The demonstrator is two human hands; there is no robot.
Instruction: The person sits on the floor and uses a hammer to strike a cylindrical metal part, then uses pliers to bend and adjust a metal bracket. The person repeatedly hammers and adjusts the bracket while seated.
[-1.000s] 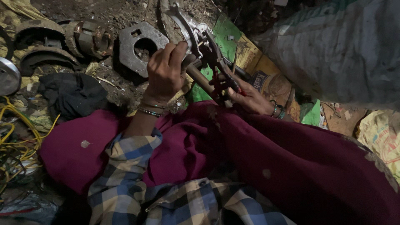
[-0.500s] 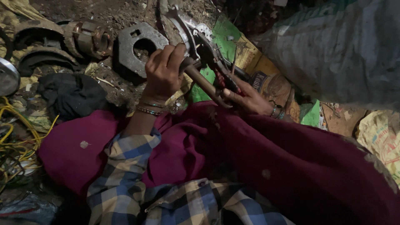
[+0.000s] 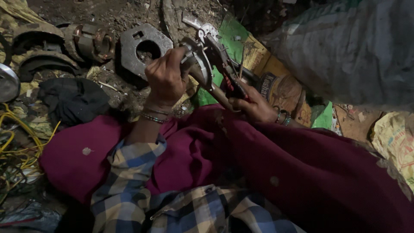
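Left hand (image 3: pixel 166 80) clenched around a grey metal part (image 3: pixel 196 58), held up above the lap, knuckles toward the camera, beaded bangles at the wrist. Right hand (image 3: pixel 254 105) lower and to the right, gripping the red-handled pliers (image 3: pixel 226 71), whose jaws reach up and left to meet the metal part just beside the left thumb. A wooden handle (image 3: pixel 215 90) slanting down between the two hands, its upper end hidden behind the metal part, its lower end close to the right palm; whether gripped by the right hand as well, impossible to tell. All of it held over a maroon cloth (image 3: pixel 276 172) draped across the knees, with a checked sleeve (image 3: pixel 129 181) in blue, yellow and white along the left forearm. On the dirt ground beyond the left hand, a flat grey metal plate (image 3: pixel 144 47) with a round hole through its middle, and left of that a rusty motor stator (image 3: pixel 88 41) with copper windings. Further left, curved metal shells (image 3: pixel 36 60), a dark rag (image 3: pixel 71 101) and a tangle of yellow wire (image 3: pixel 17 146) near the frame edge. Behind the tool, green and brown printed cardboard (image 3: pixel 258 56), and at upper right a large grey woven sack (image 3: pixel 353 51).
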